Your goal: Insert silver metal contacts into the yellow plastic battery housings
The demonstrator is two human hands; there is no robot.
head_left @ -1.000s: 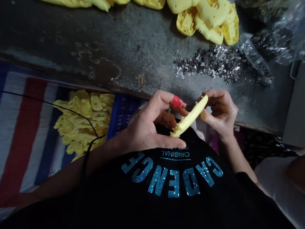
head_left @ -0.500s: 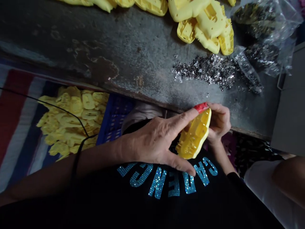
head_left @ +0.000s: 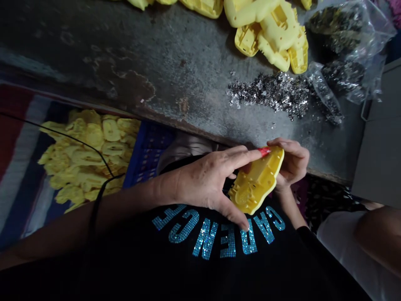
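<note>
A yellow plastic casing half (head_left: 258, 179) is held tilted in front of my chest, its hollow, ribbed inner side facing up. My right hand (head_left: 291, 161) grips it along the right edge, with fingers curled round its upper end. From the left, my left hand (head_left: 213, 177) reaches across with fingers stretched and the thumb well apart. Red tape (head_left: 264, 151) wraps its index fingertip, which touches the inside of the casing near the top. Part of the left hand's other fingers is hidden behind the casing. Whether a small part lies under the fingertip, I cannot tell.
Small shiny metal pieces (head_left: 275, 94) lie heaped on the worn grey table (head_left: 194, 71). Behind them are more yellow casings (head_left: 278, 29) and clear plastic bags (head_left: 354, 33). A pile of yellow parts (head_left: 90, 154) sits left of a blue basket (head_left: 145, 154). A black cable (head_left: 102, 196) crosses there.
The casing has turned so that more of its inside faces up. My left index fingertip has moved from its top edge onto the inner surface. The right hand keeps its grip.
</note>
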